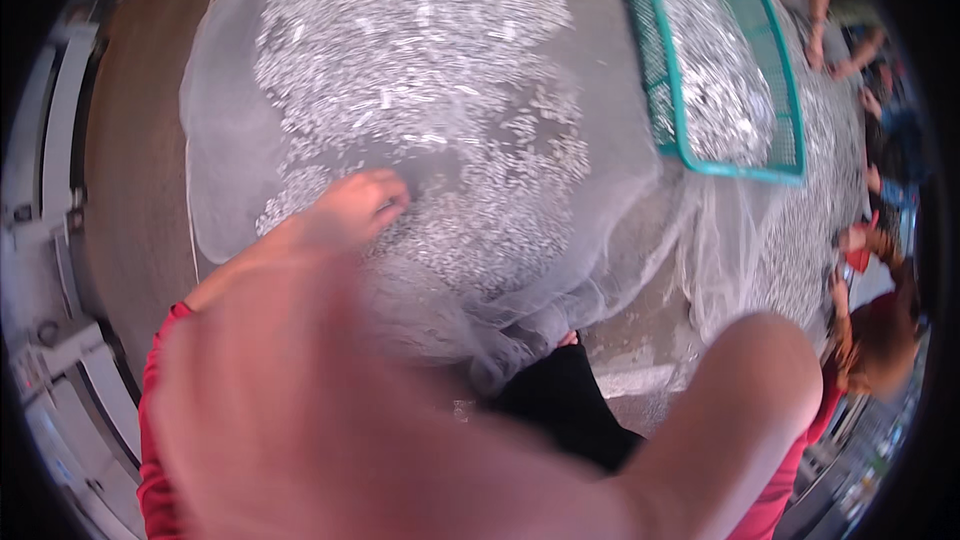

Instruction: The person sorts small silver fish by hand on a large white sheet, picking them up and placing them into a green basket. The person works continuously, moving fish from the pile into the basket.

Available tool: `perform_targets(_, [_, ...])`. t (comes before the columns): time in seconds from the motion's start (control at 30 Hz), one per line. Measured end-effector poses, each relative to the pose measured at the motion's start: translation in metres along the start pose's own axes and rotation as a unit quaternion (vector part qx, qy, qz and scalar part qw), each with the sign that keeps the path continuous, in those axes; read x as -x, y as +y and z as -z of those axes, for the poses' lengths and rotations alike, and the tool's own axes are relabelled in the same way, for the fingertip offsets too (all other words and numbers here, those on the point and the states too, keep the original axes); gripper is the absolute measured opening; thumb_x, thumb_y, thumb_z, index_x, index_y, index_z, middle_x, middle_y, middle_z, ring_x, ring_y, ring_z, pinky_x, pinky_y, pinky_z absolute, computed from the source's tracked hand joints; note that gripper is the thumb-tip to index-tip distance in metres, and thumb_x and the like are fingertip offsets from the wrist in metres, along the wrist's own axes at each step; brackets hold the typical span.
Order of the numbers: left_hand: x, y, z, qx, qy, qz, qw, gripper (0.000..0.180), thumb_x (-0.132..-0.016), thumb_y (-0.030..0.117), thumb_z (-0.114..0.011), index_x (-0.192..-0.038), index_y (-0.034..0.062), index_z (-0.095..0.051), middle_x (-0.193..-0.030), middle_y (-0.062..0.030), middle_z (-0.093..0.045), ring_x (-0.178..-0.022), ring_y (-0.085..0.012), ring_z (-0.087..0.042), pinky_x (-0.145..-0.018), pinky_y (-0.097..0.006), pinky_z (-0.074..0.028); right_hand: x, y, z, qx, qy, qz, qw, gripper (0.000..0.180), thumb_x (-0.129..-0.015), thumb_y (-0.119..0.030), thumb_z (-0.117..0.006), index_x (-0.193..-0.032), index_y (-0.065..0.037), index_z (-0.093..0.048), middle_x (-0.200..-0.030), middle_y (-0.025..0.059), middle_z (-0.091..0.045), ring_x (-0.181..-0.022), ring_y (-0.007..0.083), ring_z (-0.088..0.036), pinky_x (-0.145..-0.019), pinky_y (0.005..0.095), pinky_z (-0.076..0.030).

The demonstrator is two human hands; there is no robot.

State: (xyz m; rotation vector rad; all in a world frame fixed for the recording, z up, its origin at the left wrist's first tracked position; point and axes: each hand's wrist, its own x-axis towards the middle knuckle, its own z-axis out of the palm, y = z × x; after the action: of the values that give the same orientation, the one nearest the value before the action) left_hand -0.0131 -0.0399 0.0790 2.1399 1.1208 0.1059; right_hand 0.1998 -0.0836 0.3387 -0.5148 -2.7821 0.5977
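Countless tiny silvery fish [400,30] lie spread in a thick layer on a pale mesh net [230,130] on the ground. At the near left edge of this layer is my left hand [362,205], its fingers curled together just over the fish. Whatever it may hold is too small and blurred to make out. My right hand [270,370] is raised close in front of the view, crossing toward the left. Motion smears it, so its fingers cannot be read, and it hides part of my left forearm and the near net.
A teal plastic basket [690,162] heaped with silvery fish stands at the upper right. Beyond it lies another spread of fish [800,230], where several other people work along the right edge. Bunched net [535,325] lies near my black-clothed leg [565,400]. White machine-like frames [70,120] line the left.
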Motion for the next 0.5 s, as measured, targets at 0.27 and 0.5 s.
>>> perform_targets(0.27, [-0.006, -0.069, -0.002, 0.075, 0.136, 0.098, 0.983, 0.013, -0.085, 0.010, -0.057, -0.094, 0.0014, -0.061, -0.093, -0.0141, -0.062, -0.089, -0.0343, -0.060, -0.079, -0.041, -0.048, -0.004, 0.142, -0.179, 0.038, -0.144, -0.311, 0.939, 0.021, -0.082, -0.019, -0.061, -0.099, -0.006, -0.059, -0.099, 0.0101, -0.059, -0.093, 0.0301, -0.060, -0.081, 0.0425, -0.049])
perform_targets(0.5, [-0.042, -0.089, -0.010, 0.090, 0.163, 0.049, 0.981, 0.013, -0.086, 0.012, -0.056, -0.094, 0.0030, -0.062, -0.093, -0.0124, -0.063, -0.089, -0.0319, -0.061, -0.078, -0.040, -0.048, -0.018, 0.236, -0.316, 0.146, 0.009, -0.412, 0.899, 0.069, -0.090, -0.050, -0.051, -0.146, -0.018, -0.029, -0.154, 0.0147, -0.019, -0.144, 0.0310, -0.012, -0.112, 0.0590, -0.011])
